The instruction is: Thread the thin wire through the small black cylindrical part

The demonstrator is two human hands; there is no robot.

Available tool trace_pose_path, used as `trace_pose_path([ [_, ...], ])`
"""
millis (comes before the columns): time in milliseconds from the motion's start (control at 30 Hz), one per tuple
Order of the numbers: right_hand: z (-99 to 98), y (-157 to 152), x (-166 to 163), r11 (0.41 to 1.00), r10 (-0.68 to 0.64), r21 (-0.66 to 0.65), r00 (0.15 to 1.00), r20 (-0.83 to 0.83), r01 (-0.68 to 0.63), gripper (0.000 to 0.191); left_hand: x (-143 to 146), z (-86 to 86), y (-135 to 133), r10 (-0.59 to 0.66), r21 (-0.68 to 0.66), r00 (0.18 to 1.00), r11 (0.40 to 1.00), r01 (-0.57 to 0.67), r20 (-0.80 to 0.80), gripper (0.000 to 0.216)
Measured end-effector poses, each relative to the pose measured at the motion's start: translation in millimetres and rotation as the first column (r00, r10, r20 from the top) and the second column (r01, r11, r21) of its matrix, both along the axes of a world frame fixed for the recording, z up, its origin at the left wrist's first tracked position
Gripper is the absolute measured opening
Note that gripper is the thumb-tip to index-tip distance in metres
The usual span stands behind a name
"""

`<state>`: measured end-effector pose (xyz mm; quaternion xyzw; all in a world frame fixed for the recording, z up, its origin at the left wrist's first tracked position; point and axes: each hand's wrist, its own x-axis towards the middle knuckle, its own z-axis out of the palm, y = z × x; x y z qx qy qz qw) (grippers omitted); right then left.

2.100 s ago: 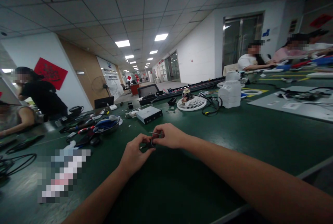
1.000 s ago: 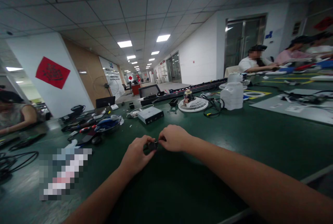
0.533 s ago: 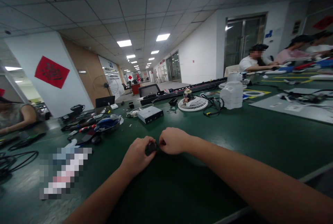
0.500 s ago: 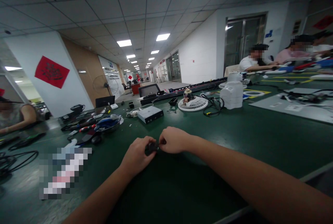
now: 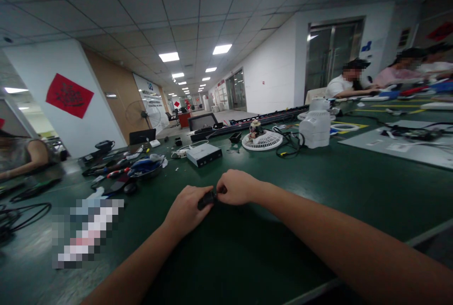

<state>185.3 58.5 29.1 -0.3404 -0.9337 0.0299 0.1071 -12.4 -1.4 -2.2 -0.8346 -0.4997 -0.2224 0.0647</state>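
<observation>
Sm. dark part (image 5: pixel 207 199) is held nr ctr of frame, just below mid-ht, clamped btwn thumb & fingers of L hand (image 5: pixel 184 208). R hand (image 5: pixel 238 187) is held right beside it, fingers curled in; whether anything is pinched there can't be told. Grn table (image 5: pixel 283 234) is seen beneath both. Above the hands in frame, a silver/blk box (image 5: pixel 204 154) is seen; to its right, a wht grille (image 5: pixel 267 142) w/ motor (image 5: pixel 255 128) on top, then a wht housing (image 5: pixel 314 129). At far L edge, a co-worker's arm (image 5: pixel 36 157) is partly shown.
</observation>
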Motion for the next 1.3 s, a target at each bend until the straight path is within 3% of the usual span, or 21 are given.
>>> trace_pose_path([
  [67, 0.2, -1.0, -1.1, 0.999, 0.032, -0.021, 0.999, 0.017, -0.031, 0.027, -0.1, 0.1, 0.5, -0.006, -0.001, 1.0, 1.0, 0.006, -0.003, 0.041],
  [233, 1.7, -3.5, -2.7, 0.996, -0.084, 0.045, 0.996, 0.039, 0.082, 0.028, -1.5, 0.1, 1.4, -0.014, 0.006, 1.0, 1.0, 0.014, 0.01, 0.038],
  [400, -2.4, 5.3, 2.8, 0.98, 0.148, -0.126, 0.987, -0.065, -0.155, 0.024, -2.6, 0.1, 0.5, -0.017, 0.009, 1.0, 1.0, 0.017, 0.015, 0.038],
  [467, -6.4, 10.5, 3.5, 0.969, 0.162, -0.163, 0.976, -0.146, -0.186, 0.023, -2.7, 0.5, 0.4, -0.016, 0.008, 1.0, 1.0, 0.016, 0.02, 0.038],
  [567, -11.0, 13.7, 0.7, 0.98, 0.096, -0.159, 0.983, -0.159, -0.121, 0.023, -2.6, 1.2, 0.9, -0.002, 0.006, 1.0, 1.0, 0.002, 0.026, 0.038],
  [733, -9.6, 6.6, -5.3, 0.998, -0.037, -0.046, 0.995, -0.093, 0.033, 0.026, -2.7, 1.5, 1.5, 0.032, 0.002, 0.999, 0.999, -0.032, 0.011, 0.039],
  [1000, -11.7, 6.3, -6.9, 0.978, 0.033, -0.19, 0.964, -0.265, -0.085, 0.024, -8.0, -2.0, 4.6, 0.029, 0.045, 0.997, 0.998, -0.032, 0.068, 0.038],
  [1133, -16.1, 7.5, -9.9, 0.988, 0.003, -0.143, 0.937, -0.348, -0.056, 0.021, -9.9, -1.5, 4.8, 0.019, 0.045, 0.997, 0.999, -0.023, 0.079, 0.037],
  [1300, -13.7, 2.1, -9.5, 0.999, -0.037, -0.007, 0.965, -0.261, 0.037, 0.02, -8.9, -0.5, 3.3, 0.006, 0.035, 0.996, 0.999, -0.01, 0.09, 0.038],
])
